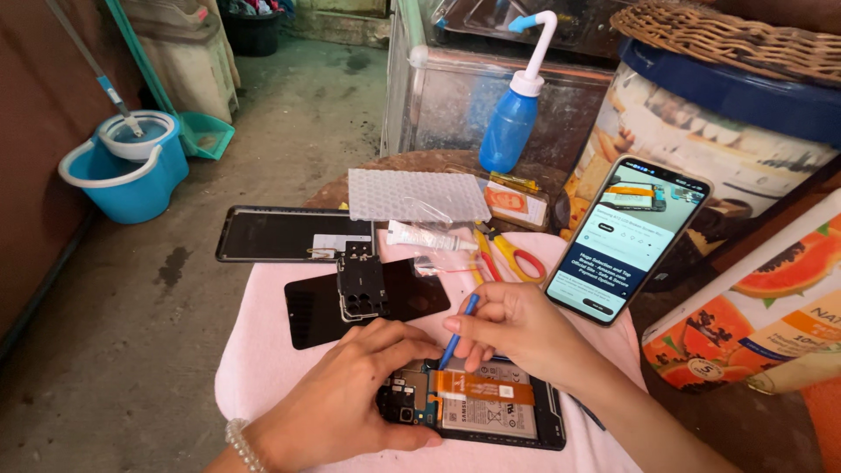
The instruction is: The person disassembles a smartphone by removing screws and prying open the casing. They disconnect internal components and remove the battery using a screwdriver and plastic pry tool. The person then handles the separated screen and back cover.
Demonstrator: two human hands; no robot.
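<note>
An opened phone (491, 413) lies face down on a pink cloth (258, 346), its battery and an orange flex strip showing. My left hand (350, 398) rests on the phone's upper end and holds it down. My right hand (512, 328) grips a thin blue pry tool (462, 326) like a pen, its tip down at the phone's top edge. A black plastic inner cover (362, 285) lies on a dark glass panel (307, 315) just beyond my hands.
A black phone back frame (272, 235), a bubble-wrap sheet (416, 194), a small white glue tube (429, 236) and yellow-red scissors (512, 254) lie farther back. A lit phone (626, 236) leans against a bucket at right. A blue squeeze bottle (508, 127) and a blue mop bucket (127, 166) stand behind.
</note>
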